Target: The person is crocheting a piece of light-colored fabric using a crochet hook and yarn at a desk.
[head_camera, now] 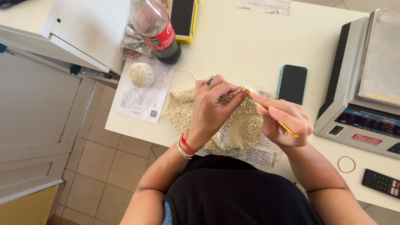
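Crochet in progress at the bench edge, snag risk ahead

Left hand (212,109) fingers pinch the cream crochet piece (239,125) mid-bench; right hand (287,121) fingers grip the yellow hook (275,118). The yarn ball (141,74) sits near the edge and could probably roll off if the strand tugs.

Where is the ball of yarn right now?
In the head view, the ball of yarn sits on a printed paper on the person's left side of the table, just below the soda bottle and left of the crocheted piece.
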